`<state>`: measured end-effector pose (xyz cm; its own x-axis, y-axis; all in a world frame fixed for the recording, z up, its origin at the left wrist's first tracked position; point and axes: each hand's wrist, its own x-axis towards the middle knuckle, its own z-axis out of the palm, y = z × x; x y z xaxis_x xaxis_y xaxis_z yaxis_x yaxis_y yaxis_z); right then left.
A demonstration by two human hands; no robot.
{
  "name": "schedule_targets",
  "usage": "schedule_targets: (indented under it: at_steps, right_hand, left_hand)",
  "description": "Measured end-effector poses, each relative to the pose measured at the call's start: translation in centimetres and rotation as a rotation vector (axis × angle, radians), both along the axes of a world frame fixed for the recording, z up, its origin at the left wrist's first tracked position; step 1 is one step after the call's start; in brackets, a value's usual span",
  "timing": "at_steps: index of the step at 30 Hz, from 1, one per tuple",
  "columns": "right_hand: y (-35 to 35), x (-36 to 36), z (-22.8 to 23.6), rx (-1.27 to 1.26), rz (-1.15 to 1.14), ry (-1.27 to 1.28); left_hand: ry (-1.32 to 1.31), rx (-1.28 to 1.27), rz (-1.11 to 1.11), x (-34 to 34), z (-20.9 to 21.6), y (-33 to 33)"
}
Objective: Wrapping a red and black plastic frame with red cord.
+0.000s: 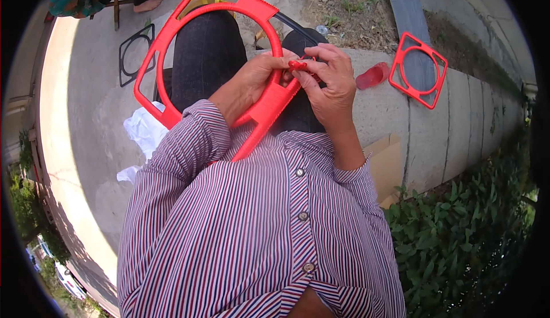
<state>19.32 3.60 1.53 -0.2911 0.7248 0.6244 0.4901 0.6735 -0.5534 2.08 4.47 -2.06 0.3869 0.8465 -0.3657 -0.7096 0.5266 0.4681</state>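
Note:
A large frame [169,42] with a round ring inside it rests across my lap, wound in red strip over most of its length. One bar [295,27] at its far right shows bare black. My left hand [255,79] is closed on the wrapped frame near its right corner, thumb toward my right hand. Just right of it, my right hand [329,76] pinches a small bunch of red strip [297,65] against the frame. The exact grip of the fingertips is partly hidden.
On the ledge at right lies a similar red frame [401,73], near a red roll [372,76] and cardboard [382,166]. A black unwrapped frame [121,60] lies on the ground at left, white plastic [144,129] nearer me. Another person's foot [148,4] shows at far left.

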Motion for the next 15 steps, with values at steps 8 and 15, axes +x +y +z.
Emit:
schedule_targets:
  at_steps: [8, 15]
  right_hand:
    - [-2.2, 10.0, 5.9, -0.703, 0.715, 1.316]
    - [-2.0, 4.6, -1.7, -1.005, -0.017, 0.713]
  left_hand:
    - [0.264, -0.020, -0.009, -0.4, 1.0, -0.2]
    - [0.202, -0.139, -0.328, -0.7, 2.0, 0.2]
